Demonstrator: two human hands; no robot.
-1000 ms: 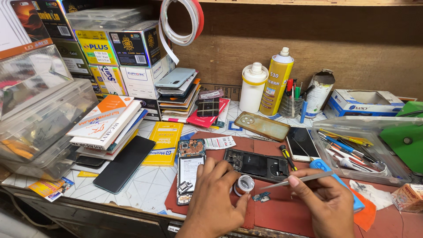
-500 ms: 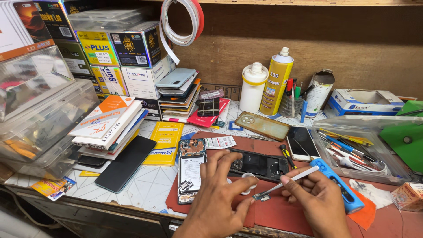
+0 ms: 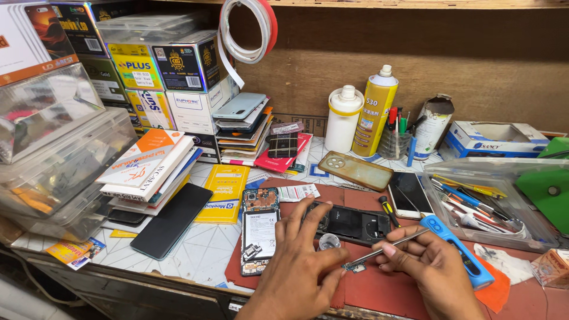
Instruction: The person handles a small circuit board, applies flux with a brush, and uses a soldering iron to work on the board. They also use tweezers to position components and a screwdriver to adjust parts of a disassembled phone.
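My left hand (image 3: 299, 264) lies on the red mat (image 3: 379, 290) with its fingers spread. The fingertips touch the edge of an opened black phone frame (image 3: 352, 223), and the thumb lies beside a small circuit part (image 3: 354, 268). A small round clear cap (image 3: 329, 241) sits between the fingers. My right hand (image 3: 430, 266) pinches thin metal tweezers (image 3: 388, 249), whose tip rests on that small part. An opened phone with its battery showing (image 3: 259, 232) lies left of my left hand.
A blue-handled tool (image 3: 459, 255) lies under my right hand. A clear tray of tools (image 3: 492, 204) stands at the right. Two bottles (image 3: 361, 115), a phone in a clear case (image 3: 354, 170), stacked boxes (image 3: 166, 77) and booklets (image 3: 148, 166) crowd the back and left.
My left hand has let go of the small round container and spread out over the black phone frame. My right hand has lowered the tweezers' tip onto the small part.
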